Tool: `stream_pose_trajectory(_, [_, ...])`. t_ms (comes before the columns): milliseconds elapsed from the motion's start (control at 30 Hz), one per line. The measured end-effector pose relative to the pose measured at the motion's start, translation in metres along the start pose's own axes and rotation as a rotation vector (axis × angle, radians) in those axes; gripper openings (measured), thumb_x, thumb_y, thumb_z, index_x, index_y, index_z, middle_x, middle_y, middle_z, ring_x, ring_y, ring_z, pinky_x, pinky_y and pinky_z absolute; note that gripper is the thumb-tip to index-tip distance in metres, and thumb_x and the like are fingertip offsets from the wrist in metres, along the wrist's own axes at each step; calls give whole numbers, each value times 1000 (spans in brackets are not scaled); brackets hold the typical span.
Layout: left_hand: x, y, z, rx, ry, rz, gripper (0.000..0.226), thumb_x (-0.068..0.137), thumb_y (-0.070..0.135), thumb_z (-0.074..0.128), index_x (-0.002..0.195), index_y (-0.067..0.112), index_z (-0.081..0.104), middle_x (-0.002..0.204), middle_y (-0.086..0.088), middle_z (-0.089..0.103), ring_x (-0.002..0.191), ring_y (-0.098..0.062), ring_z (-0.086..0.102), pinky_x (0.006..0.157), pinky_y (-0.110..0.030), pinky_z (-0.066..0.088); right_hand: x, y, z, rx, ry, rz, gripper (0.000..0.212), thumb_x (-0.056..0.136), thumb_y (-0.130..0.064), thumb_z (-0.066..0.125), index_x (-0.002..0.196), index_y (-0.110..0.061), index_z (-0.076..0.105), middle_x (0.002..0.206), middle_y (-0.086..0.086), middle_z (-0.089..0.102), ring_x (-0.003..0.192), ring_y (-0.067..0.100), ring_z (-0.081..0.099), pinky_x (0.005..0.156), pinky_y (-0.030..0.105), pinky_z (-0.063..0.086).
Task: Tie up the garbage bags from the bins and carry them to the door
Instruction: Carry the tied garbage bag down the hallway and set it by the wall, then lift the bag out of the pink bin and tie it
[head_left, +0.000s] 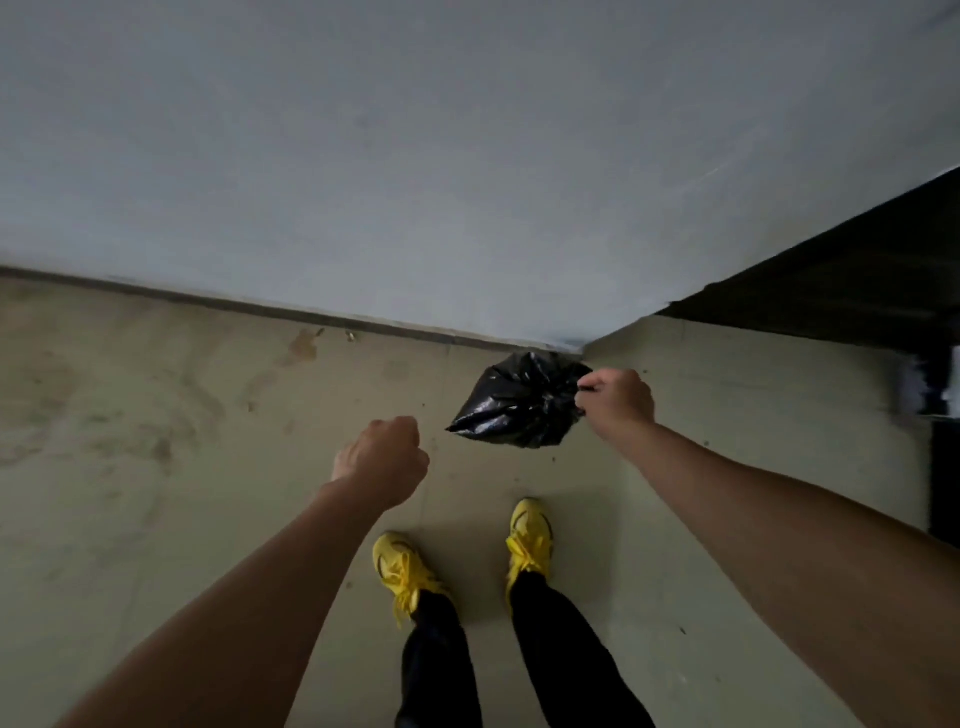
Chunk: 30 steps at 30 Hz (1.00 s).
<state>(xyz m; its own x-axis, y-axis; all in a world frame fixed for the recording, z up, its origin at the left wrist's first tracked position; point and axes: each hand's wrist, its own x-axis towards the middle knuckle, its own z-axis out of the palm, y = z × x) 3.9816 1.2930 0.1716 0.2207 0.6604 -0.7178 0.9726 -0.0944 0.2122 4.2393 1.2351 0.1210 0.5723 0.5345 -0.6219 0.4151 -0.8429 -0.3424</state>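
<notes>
Right hand (618, 402) grips the tied black garbage bag (514, 402) by its neck, left hand (387, 460) clenched empty; thin plastic could tear if dragged.

- One view only, from a wide-angle camera worn on the person's head.
- It faces steeply down and forward, along both forearms toward the floor (156, 415) and the foot of a wall (467, 182).
- The forearms fill the near lower corners; the yellow shoes (527, 535) lie directly below, the wall's base just ahead.
- Straight edges bow toward the frame's borders.
</notes>
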Motion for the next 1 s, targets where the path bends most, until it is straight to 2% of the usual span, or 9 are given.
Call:
stream_pose_trajectory(100, [30, -2, 49, -56, -16, -21, 24, 91, 27, 51, 111, 19, 61, 109, -9, 65, 97, -30, 62, 71, -30, 42, 48, 13, 35, 22, 28, -8, 22, 84, -12, 66, 103, -19, 74, 106, 5, 73, 98, 26, 67, 80, 26, 50])
stream_pose_trajectory(167, [46, -8, 78, -82, -29, -46, 24, 90, 27, 52, 110, 19, 62, 107, -9, 65, 97, -31, 62, 70, -30, 42, 75, 26, 62, 11, -36, 7, 23, 83, -7, 66, 99, -22, 73, 108, 6, 72, 99, 27, 68, 88, 34, 55])
stream_pose_trajectory(267, [67, -18, 116, -114, -53, -85, 24, 89, 28, 53, 109, 20, 62, 105, -8, 65, 94, -29, 62, 69, -30, 42, 105, 50, 101, -37, -140, 26, 23, 84, -6, 68, 100, -22, 73, 109, 9, 72, 92, 27, 68, 87, 41, 58])
stream_pose_trajectory(333, [76, -23, 128, -126, -49, -104, 23, 89, 28, 52, 109, 20, 62, 105, -8, 66, 94, -28, 62, 69, -29, 42, 117, 58, 116, -61, -163, 2, 24, 85, -6, 67, 102, -21, 73, 110, 9, 71, 90, 26, 67, 86, 41, 58])
stream_pose_trajectory(433, [80, -28, 132, -138, -31, -129, 22, 89, 26, 52, 107, 19, 63, 104, -7, 67, 93, -27, 62, 70, -30, 41, 119, 61, 120, -138, -189, -58, 28, 85, -8, 63, 108, -22, 72, 118, 6, 68, 103, 26, 65, 91, 34, 54])
stream_pose_trajectory(500, [74, -27, 125, -137, -26, -141, 23, 89, 26, 52, 108, 18, 63, 105, -8, 66, 94, -28, 61, 70, -30, 41, 110, 57, 113, -210, -214, -87, 29, 84, -12, 62, 109, -24, 70, 119, 5, 68, 107, 25, 64, 90, 30, 52])
stream_pose_trajectory(733, [12, -31, 55, -193, 24, -221, 25, 88, 28, 54, 110, 20, 63, 112, -10, 65, 101, -32, 61, 78, -32, 46, 32, 7, 63, -389, -304, -190, 25, 85, -19, 59, 107, -23, 71, 116, 5, 69, 106, 27, 63, 85, 29, 50])
stream_pose_trajectory(900, [-72, -56, -18, -323, 119, -289, 23, 86, 27, 56, 106, 21, 65, 107, -9, 67, 98, -31, 62, 74, -32, 46, -65, -55, 22, -510, -413, -317, 19, 90, -21, 59, 105, -17, 71, 109, 7, 71, 98, 25, 65, 75, 27, 48])
stream_pose_trajectory(1000, [-128, -90, -51, -396, 190, -333, 22, 86, 27, 56, 103, 20, 65, 105, -9, 68, 97, -31, 62, 76, -34, 49, -123, -110, 8, -681, -445, -439, 20, 92, -26, 58, 108, -20, 69, 111, 7, 69, 99, 26, 65, 79, 31, 51])
